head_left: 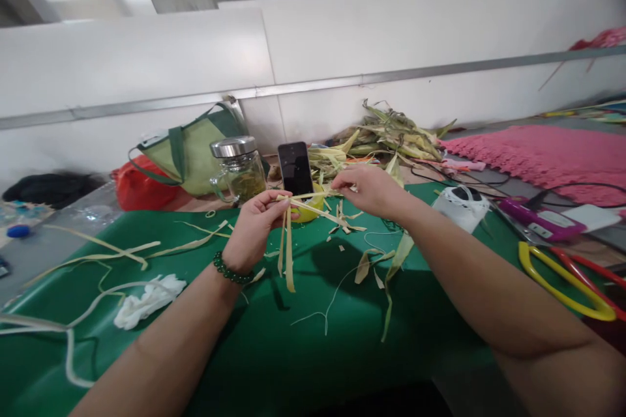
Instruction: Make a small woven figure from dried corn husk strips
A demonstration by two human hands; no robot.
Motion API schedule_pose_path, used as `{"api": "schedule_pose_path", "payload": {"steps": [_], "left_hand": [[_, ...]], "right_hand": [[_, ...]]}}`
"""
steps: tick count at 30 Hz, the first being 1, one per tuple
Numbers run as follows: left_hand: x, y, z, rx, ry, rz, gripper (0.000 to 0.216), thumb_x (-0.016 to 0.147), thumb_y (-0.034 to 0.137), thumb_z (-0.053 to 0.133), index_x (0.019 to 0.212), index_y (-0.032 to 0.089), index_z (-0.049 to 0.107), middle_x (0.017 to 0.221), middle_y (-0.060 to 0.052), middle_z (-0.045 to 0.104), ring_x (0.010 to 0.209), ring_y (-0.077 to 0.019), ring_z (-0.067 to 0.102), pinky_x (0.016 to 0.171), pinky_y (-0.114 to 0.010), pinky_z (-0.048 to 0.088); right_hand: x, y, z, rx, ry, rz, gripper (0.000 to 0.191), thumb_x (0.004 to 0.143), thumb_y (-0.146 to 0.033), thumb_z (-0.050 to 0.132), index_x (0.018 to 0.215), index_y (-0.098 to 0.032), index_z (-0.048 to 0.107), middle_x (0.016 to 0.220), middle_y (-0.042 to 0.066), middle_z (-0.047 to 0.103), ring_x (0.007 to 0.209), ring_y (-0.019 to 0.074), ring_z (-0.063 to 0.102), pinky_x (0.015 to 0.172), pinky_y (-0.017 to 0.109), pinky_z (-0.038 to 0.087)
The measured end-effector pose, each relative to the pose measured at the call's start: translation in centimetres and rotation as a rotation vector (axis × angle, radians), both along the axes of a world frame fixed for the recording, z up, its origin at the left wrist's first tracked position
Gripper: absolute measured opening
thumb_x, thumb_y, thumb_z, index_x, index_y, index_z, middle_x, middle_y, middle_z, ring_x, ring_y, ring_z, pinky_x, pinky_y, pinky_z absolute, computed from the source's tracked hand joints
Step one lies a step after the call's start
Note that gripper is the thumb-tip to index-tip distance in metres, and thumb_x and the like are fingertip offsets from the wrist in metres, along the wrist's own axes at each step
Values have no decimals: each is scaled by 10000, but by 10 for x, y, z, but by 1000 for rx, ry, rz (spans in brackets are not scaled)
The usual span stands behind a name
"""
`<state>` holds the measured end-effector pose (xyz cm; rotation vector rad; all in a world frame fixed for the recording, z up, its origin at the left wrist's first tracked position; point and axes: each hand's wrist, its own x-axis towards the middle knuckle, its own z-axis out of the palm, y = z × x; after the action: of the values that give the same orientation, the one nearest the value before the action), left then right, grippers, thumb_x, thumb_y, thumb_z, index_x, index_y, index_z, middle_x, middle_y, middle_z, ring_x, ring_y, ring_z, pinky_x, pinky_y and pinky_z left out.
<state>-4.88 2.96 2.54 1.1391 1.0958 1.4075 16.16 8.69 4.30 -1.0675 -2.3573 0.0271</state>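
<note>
Pale yellow corn husk strips (289, 254) are pinched between the thumb and fingers of my left hand (259, 225). Two ends hang down from that grip and others stretch out to the right. My right hand (364, 190) is closed, its fingertips pinching the far end of a husk strip that runs level between both hands. Behind the strips stands a yellow container (309, 210), partly hidden. Husk scraps (345, 221) lie on the green mat (313, 365) below my hands.
Behind are a lidded glass mug (239, 172), a phone (295, 168), a green bag (203, 150) and a husk pile (391, 133). Scissors with yellow and red handles (562, 283) lie right, near a purple power strip (542, 218). White tissue (149, 301) lies left.
</note>
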Motion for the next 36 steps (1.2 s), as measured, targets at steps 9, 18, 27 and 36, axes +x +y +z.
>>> {"api": "schedule_pose_path", "payload": {"steps": [9, 18, 27, 36], "left_hand": [[-5, 5, 3, 3, -31, 108, 146, 647, 189, 705, 765, 140, 635, 669, 6, 680, 528, -88, 627, 526, -176, 507], [-6, 6, 4, -5, -30, 119, 139, 650, 183, 700, 764, 137, 637, 653, 2, 676, 519, -92, 626, 516, -176, 506], [-6, 5, 6, -17, -54, 143, 131, 654, 162, 695, 770, 135, 640, 639, -8, 684, 528, -89, 632, 527, -164, 511], [-8, 6, 6, 5, -69, 160, 105, 661, 154, 685, 753, 139, 636, 658, -1, 682, 542, -94, 641, 515, -165, 514]], "right_hand": [[4, 13, -13, -312, -455, -55, 528, 658, -249, 661, 1178, -190, 592, 1020, 92, 678, 855, 238, 631, 580, 243, 407], [-1, 30, -27, -440, -295, 10, 162, 700, -90, 618, 796, -159, 729, 791, 60, 722, 731, 175, 653, 573, 216, 434], [18, 32, -9, -594, 148, 215, 163, 653, -224, 647, 758, -136, 736, 663, 19, 694, 602, 132, 595, 534, 213, 440], [22, 25, 0, -658, 271, 292, 204, 625, -247, 690, 803, -172, 752, 739, 18, 716, 677, 136, 620, 632, 236, 488]]}}
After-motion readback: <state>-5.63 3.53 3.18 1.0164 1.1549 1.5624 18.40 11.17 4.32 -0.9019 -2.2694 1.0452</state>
